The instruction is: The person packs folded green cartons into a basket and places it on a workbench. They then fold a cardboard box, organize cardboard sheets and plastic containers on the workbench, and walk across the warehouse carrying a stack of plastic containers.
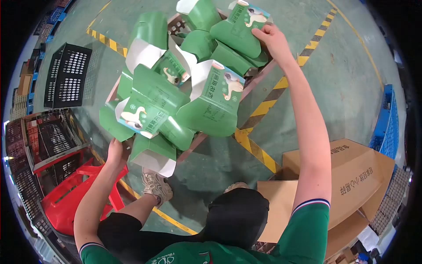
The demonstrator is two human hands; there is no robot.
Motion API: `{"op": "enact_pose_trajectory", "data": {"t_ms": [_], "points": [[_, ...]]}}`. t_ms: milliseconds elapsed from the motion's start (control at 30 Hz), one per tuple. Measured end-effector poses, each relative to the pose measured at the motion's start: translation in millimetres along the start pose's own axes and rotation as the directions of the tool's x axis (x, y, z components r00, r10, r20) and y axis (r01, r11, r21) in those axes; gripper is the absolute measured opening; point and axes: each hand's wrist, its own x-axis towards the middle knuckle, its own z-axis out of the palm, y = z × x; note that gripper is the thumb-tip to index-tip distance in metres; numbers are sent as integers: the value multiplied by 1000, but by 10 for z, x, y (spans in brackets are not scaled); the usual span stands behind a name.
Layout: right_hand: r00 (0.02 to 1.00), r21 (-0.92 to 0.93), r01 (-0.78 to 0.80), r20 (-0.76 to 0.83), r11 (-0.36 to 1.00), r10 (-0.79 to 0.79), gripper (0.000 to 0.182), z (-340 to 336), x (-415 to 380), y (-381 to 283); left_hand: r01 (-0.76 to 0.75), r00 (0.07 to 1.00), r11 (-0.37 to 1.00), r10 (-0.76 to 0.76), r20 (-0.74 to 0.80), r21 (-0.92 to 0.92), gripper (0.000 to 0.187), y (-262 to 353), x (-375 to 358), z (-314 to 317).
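Observation:
Several green cartons printed with white ducks (211,94) lie heaped in a pinkish crate (193,147), some showing white inner flaps. At the upper right of the heap, my right hand (269,37) pinches the edge of a green carton (239,28) between thumb and fingers. My left hand (118,152) is at the lower left of the heap, just under a green carton with a duck panel (140,116). The fingers of my left hand are mostly hidden beneath the cartons and the crate's corner.
A black perforated crate (68,75) stands on the green floor at the left. Below it are a red plastic stool (74,198) and stacked crates (52,136). An opened cardboard box (351,176) lies at the right, near a blue pallet (389,119).

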Motion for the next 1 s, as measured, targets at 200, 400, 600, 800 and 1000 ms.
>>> {"op": "enact_pose_trajectory", "data": {"t_ms": [200,400,600,800,1000], "points": [[995,-240,-84,27,967,94,26,-72,56,-38,61,998,998,-61,-4,-29,31,51,-84,80],[882,375,-468,151,800,446,17,-69,23,-205,45,998,966,-34,47,-256,30,-32,-79,124],[840,480,-517,125,709,528,20,-75,-273,-293,-111,994,935,107,-32,-336,28,31,2,113],[788,539,-565,128,625,602,26,-339,-694,-793,-183,980,896,201,1,-405,26,720,-164,40],[754,658,-518,50,546,655,29,-944,-1025,-2101,-266,962,890,271,-39,-370,22,1732,-713,-185]]}}
